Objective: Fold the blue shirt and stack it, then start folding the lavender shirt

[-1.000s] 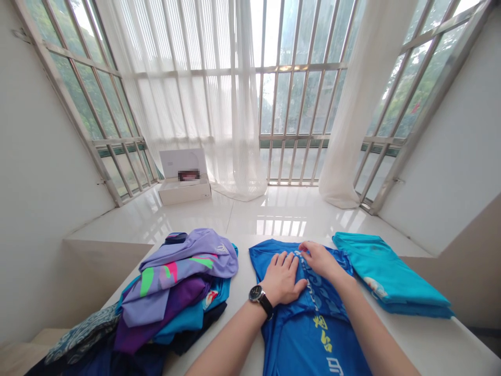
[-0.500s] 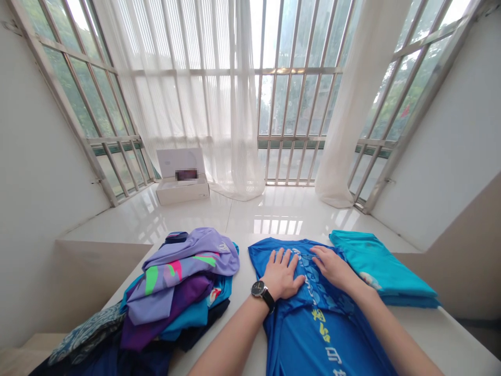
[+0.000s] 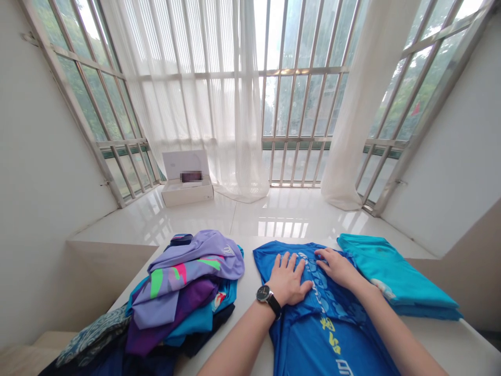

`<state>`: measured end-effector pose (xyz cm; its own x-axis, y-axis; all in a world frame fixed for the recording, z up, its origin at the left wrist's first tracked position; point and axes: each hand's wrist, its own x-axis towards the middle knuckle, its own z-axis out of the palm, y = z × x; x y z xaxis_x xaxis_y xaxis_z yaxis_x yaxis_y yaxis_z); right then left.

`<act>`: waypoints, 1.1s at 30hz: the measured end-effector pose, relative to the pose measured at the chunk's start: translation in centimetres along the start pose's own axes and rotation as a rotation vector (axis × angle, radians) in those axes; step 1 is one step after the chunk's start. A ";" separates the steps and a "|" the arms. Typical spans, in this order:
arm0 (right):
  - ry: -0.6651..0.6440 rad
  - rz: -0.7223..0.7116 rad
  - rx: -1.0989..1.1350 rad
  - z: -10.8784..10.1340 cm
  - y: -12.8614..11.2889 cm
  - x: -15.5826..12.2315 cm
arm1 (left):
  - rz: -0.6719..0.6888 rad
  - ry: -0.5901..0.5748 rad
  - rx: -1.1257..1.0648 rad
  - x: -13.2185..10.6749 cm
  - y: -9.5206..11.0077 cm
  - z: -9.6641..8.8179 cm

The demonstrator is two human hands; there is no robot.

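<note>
A blue shirt [image 3: 305,339] with white and yellow lettering lies on the white tabletop in front of me. My left hand [image 3: 288,281], with a black-strapped watch on its wrist, rests flat on the shirt, fingers spread. Beside it, my right hand [image 3: 338,267] touches the upper right part of the shirt, its fingers loosely bent and apart. To the right sits a folded turquoise garment [image 3: 399,271] in a neat stack. On the left is a loose heap of clothes, topped by a lilac garment [image 3: 207,253] with green and pink patches.
An open white box [image 3: 188,195] stands on the glossy sill beyond the table. Sheer white curtains [image 3: 235,115] hang before barred windows. Patterned grey-blue fabric [image 3: 94,331] and dark cloth spill over the table's left front edge.
The whole view has shifted slightly, so things sit a little farther right and lower. Both hands stay on the blue shirt in nearly the same places.
</note>
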<state>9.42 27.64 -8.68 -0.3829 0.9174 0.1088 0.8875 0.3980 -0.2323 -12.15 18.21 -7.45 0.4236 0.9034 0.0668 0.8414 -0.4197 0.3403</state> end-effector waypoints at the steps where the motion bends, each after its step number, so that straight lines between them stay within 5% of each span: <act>1: -0.011 -0.004 0.003 -0.2 0.0 0.0 | -0.002 -0.002 0.002 0.0 0.0 0.0; 12: 0.032 -0.009 -0.028 -1.2 -0.8 0.0 | -0.008 0.019 -0.021 -0.1 0.1 0.0; 19: 0.295 -0.118 -0.048 -0.2 -1.8 -2.9 | -0.004 0.055 0.006 -0.1 0.6 -0.2; 25: 0.079 -0.053 -0.095 2.0 -2.8 -5.8 | -0.011 0.063 -0.005 -0.2 0.7 0.2; 33: -0.041 0.050 -0.173 2.5 -3.8 -4.3 | -0.022 0.079 0.052 -0.1 -0.7 0.1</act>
<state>7.07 22.20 -10.73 -0.3441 0.9370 0.0608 0.9352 0.3477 -0.0665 -12.73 18.39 -7.84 0.3790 0.9157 0.1339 0.8674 -0.4019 0.2934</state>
